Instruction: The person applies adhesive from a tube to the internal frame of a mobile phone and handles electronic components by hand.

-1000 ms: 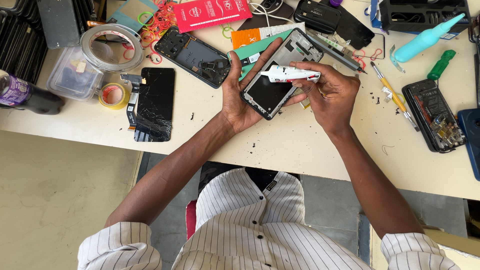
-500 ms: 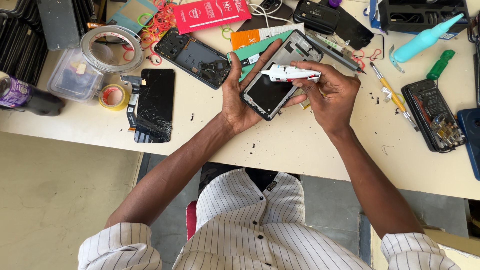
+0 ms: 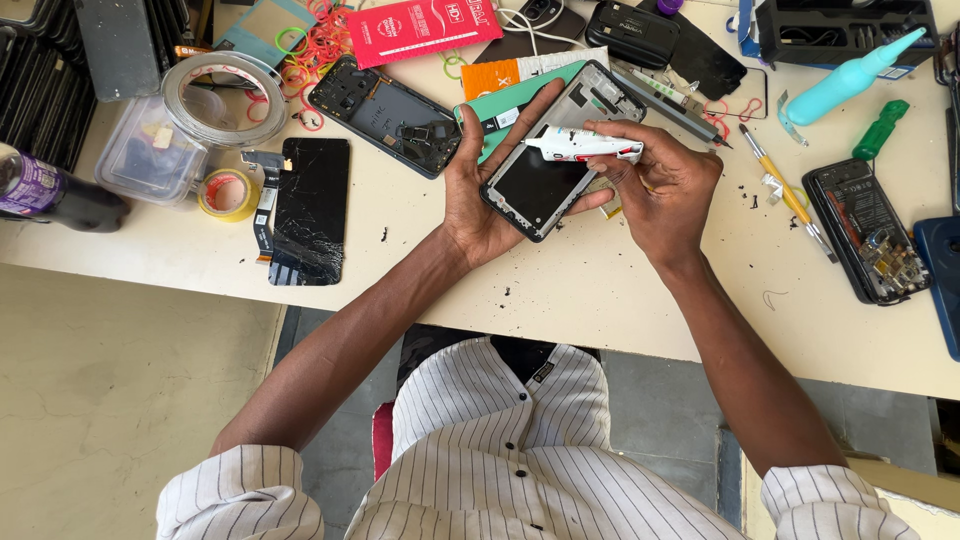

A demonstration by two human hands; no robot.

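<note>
The left hand (image 3: 480,200) cradled a gutted phone frame (image 3: 555,150) from beneath, fingers curled on its edges above the white worktable (image 3: 600,300), while the right hand (image 3: 665,185) pinched a small white glue tube (image 3: 580,147) across it. The frame looked light, thin and easily flexed, best held by its rims; the tube seemed soft and squeezable. Farther off lay a cracked screen (image 3: 312,205) and a teal squeeze bottle (image 3: 850,75).
</note>
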